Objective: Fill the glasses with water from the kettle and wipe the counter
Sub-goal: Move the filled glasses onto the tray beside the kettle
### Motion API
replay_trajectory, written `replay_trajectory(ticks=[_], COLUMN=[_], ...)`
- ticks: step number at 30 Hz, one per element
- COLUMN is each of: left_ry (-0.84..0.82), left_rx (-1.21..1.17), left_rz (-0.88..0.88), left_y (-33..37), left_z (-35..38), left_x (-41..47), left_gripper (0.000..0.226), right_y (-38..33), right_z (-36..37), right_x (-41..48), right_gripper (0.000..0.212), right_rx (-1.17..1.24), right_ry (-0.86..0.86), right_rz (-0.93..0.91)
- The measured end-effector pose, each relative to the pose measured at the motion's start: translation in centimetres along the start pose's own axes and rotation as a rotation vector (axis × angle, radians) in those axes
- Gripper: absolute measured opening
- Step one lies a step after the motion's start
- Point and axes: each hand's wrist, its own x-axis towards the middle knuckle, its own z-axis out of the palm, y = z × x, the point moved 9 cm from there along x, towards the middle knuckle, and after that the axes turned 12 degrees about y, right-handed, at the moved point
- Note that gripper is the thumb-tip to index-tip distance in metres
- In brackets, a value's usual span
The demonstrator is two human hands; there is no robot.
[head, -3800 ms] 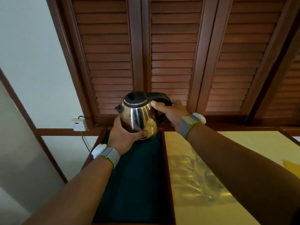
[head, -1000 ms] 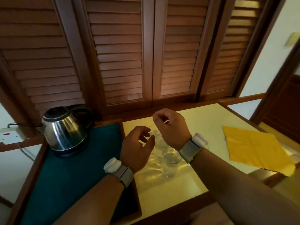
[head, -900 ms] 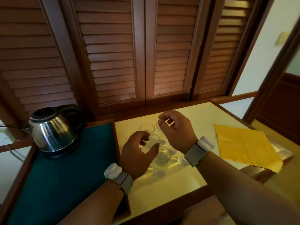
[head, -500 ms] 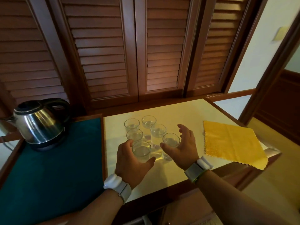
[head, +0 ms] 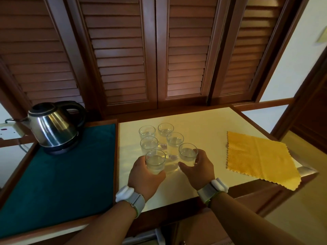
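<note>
Six clear glasses stand clustered on the cream counter [head: 203, 124], near its left edge, each holding water. They are short, straight-sided tumblers with thick bases. Back pair: far-left glass [head: 147, 132] and far-right glass [head: 165, 130]. Middle pair: mid-left glass [head: 149, 145] and mid-right glass [head: 175, 141]. Front pair: near-left glass [head: 155, 161] and near-right glass [head: 188, 153].

Left hand [head: 144, 175]: fingers curled around the near-left glass, grasping it. Right hand [head: 197, 169]: fingers wrapped around the near-right glass, grasping it. Both wrists carry grey bands with white modules.

Kettle [head: 52, 125]: polished steel body, black lid and handle, upright on its black base at the far left corner of the green mat [head: 58, 183], which fills a wood-framed recess just left of the counter. Yellow cloth [head: 258, 158]: flat, zigzag-edged, at the counter's right edge, its near corner overhanging the front. Brown louvred doors [head: 159, 50] rise behind.

No brand, label or writing can be read on any item.

Against half a second ago: both hands, then loosely cupped beside the front glasses, have closed onto them; the kettle, cloth and four rear glasses keep their places on the counter.
</note>
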Motion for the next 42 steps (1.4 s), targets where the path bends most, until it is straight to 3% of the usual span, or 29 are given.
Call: replay_trajectory(ticks=[4, 12, 22, 31, 42], left_ry=[-0.006, 0.049, 0.153, 0.151, 0.088], left_rx=[-0.003, -0.086, -0.062, -0.026, -0.034], left_rz=[0.008, 0.082, 0.041, -0.044, -0.089], left_y=[0.3, 1.6, -4.2, -13.0, -17.7], left_z=[-0.7, -6.2, -16.8, -20.1, -17.9], left_x=[-0.1, 2.0, 10.8, 16.1, 19.0], left_gripper=[0.051, 0.058, 0.053, 0.054, 0.060], right_y=[-1.0, -8.1, -20.8, -22.7, -21.6], right_z=[-0.6, -1.3, 7.6, 20.6, 27.1], right_x=[-0.9, -2.8, -5.8, -7.9, -8.8], right_gripper=[0.059, 0.060, 0.061, 0.063, 0.052], right_rx=[0.014, 0.098, 0.178, 0.162, 0.063], right_ry=[-0.012, -0.083, -0.204, -0.256, -0.247], right_rz=[-0.033, -0.166, -0.283, -0.170, -0.023])
